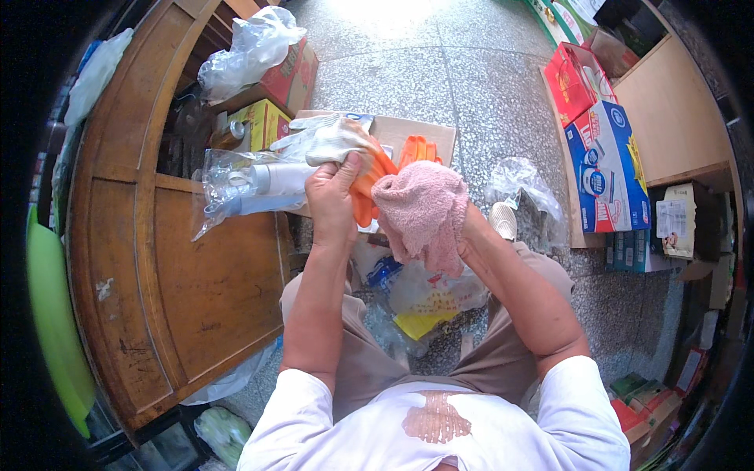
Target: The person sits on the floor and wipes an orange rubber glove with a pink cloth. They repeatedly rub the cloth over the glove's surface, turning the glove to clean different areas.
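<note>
**Coated glove in the left hand, pink cloth over the right**

From the head view, the left hand (333, 188) pinches an orange-and-white glove (378, 166) between thumb and fingers. The glove's white knit part hangs out toward the left, and its orange coated part points toward the right hand (473, 235). A pink cloth (422, 208) covers the fingers of the right hand, so whether they are spread or closed cannot be told. The cloth overlaps the orange part of the glove; how firmly the two press together does not show.

Both hands are raised in front of a piece of cardboard (446, 140). On it, near its far right corner, lies a second orange glove (416, 149), partly hidden by the cloth. At the left edge of the cardboard is a clear plastic bag (210, 216) with a white cylindrical item (281, 179) inside. Beyond that edge sit a yellow box (269, 125) and a red box (294, 77), with crumpled clear plastic (251, 49) on top of the red one.

Between the person's knees, below the cloth, lie a printed plastic bag (448, 289) and a yellow piece (422, 323). A brown wooden cabinet (216, 267) stands at the left. Across the speckled floor (487, 94) at the right, a blue box (605, 169) stands just beside a red bag (567, 78).
</note>
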The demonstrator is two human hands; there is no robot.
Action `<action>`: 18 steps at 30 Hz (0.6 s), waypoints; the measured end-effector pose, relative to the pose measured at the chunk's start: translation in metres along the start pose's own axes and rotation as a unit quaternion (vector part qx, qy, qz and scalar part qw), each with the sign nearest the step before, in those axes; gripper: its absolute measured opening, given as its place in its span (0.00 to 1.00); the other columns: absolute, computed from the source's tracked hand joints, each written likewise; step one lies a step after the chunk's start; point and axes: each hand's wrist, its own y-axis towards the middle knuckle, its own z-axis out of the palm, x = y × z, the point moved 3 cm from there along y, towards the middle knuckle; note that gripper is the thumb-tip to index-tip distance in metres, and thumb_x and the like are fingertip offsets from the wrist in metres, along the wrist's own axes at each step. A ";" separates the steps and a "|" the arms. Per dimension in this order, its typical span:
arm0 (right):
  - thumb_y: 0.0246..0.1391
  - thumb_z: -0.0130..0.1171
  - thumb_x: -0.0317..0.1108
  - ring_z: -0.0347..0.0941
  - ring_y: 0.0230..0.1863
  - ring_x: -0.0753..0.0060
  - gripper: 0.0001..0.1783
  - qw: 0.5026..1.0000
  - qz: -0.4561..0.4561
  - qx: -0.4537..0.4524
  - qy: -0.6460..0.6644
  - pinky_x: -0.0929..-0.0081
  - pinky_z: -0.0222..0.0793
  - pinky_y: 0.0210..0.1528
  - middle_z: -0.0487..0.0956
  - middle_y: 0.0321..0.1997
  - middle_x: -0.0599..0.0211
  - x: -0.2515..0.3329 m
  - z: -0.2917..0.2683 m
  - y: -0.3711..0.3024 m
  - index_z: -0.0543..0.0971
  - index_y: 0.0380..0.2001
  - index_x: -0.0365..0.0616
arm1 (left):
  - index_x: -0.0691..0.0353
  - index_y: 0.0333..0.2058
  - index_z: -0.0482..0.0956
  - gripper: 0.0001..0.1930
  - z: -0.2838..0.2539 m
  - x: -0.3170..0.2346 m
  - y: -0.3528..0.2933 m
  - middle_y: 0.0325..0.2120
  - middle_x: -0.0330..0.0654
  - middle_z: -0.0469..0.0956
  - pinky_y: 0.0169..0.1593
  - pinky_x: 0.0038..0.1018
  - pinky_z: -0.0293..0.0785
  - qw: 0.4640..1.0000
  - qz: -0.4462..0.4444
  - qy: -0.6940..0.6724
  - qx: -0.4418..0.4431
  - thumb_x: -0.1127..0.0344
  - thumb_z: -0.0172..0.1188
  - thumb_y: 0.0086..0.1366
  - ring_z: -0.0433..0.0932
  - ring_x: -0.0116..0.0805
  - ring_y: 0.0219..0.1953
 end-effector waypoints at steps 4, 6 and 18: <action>0.63 0.52 0.35 0.77 0.29 0.69 0.09 0.998 0.036 0.011 -0.045 0.72 0.76 0.27 0.79 0.31 0.63 0.000 -0.003 -0.001 0.76 0.37 0.41 | 0.74 0.44 0.76 0.12 -0.001 -0.007 0.002 0.41 0.44 0.80 0.47 0.26 0.76 0.999 0.026 0.001 -0.021 0.70 0.58 0.67 0.79 0.30 0.41; 0.62 0.53 0.35 0.77 0.28 0.68 0.09 0.997 0.031 0.013 -0.074 0.72 0.75 0.25 0.79 0.31 0.62 0.002 0.000 -0.004 0.77 0.36 0.40 | 0.74 0.45 0.76 0.12 -0.002 -0.009 0.001 0.41 0.44 0.79 0.47 0.26 0.76 0.999 0.040 0.006 -0.027 0.70 0.57 0.67 0.79 0.30 0.41; 0.59 0.55 0.38 0.79 0.34 0.61 0.13 0.996 0.063 -0.001 -0.066 0.65 0.78 0.29 0.80 0.34 0.56 0.000 -0.021 -0.011 0.77 0.39 0.39 | 0.72 0.44 0.76 0.12 -0.010 -0.019 0.009 0.40 0.43 0.79 0.48 0.28 0.76 0.994 0.080 -0.019 -0.075 0.68 0.58 0.67 0.79 0.30 0.42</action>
